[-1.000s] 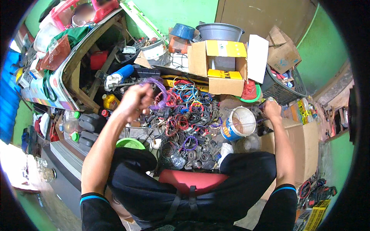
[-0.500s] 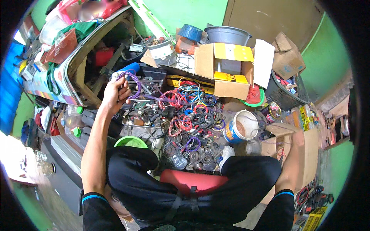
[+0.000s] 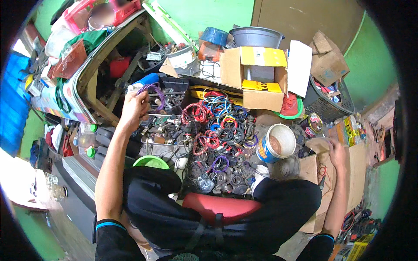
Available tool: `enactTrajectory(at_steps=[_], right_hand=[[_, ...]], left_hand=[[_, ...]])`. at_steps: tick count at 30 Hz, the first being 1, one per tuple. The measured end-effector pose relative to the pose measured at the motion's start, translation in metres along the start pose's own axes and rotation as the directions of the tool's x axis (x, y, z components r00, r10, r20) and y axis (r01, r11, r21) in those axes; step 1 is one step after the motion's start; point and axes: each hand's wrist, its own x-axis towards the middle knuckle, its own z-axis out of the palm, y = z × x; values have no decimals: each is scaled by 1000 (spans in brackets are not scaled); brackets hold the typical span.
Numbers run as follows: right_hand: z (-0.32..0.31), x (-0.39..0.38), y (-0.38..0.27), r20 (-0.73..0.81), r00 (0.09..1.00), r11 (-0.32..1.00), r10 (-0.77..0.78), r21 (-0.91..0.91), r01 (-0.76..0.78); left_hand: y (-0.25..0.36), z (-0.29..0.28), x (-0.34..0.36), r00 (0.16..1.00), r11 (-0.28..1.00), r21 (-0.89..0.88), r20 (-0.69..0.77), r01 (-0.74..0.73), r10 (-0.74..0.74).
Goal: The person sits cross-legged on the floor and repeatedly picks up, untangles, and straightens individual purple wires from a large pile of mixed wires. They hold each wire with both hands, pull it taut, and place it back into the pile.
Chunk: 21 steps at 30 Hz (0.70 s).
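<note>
A coil of purple cable (image 3: 157, 96) hangs from my left hand (image 3: 136, 108), whose fingers are closed around it. This hand is over the black tray of metal parts (image 3: 172, 93), beside a blue cylinder (image 3: 148, 79). On the far right, my right hand (image 3: 338, 155) is above an open cardboard box (image 3: 307, 169) with a few thin wires (image 3: 322, 172) inside. Its fingers point away from me and are too indistinct to show whether they grip anything. Between my hands lies a heap of coiled cables (image 3: 226, 126) in red, blue, black and purple.
A white bucket (image 3: 262, 150) stands between the heap and the cardboard box. A green bowl (image 3: 150, 162) sits by my left knee, and a red cylinder (image 3: 220, 206) lies between my legs. Behind the heap is a yellow-flapped carton (image 3: 263, 100); a wooden-framed table (image 3: 87, 93) is at left.
The purple strand stretched rightward from my left hand no longer shows over the heap. My left hand has turned and lowered slightly; my right hand has come more into sight above the box.
</note>
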Motion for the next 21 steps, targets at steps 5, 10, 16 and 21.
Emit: enactTrajectory(at_steps=[5,10,16,21], right_hand=[[-4,23,-162,139,943,916,-302,316,247],[-15,23,-257,245,651,683,-719,422,596],[-15,48,-319,50,556,430,-829,693,578],[16,40,-336,-69,912,504,-404,816,285]], left_hand=[[9,52,-17,992,995,-72,112,62,-53],[13,74,-33,960,959,-196,233,204,-157],[30,101,-53,892,906,-287,416,311,-175],[22,117,-68,883,863,-411,461,295,-82]])
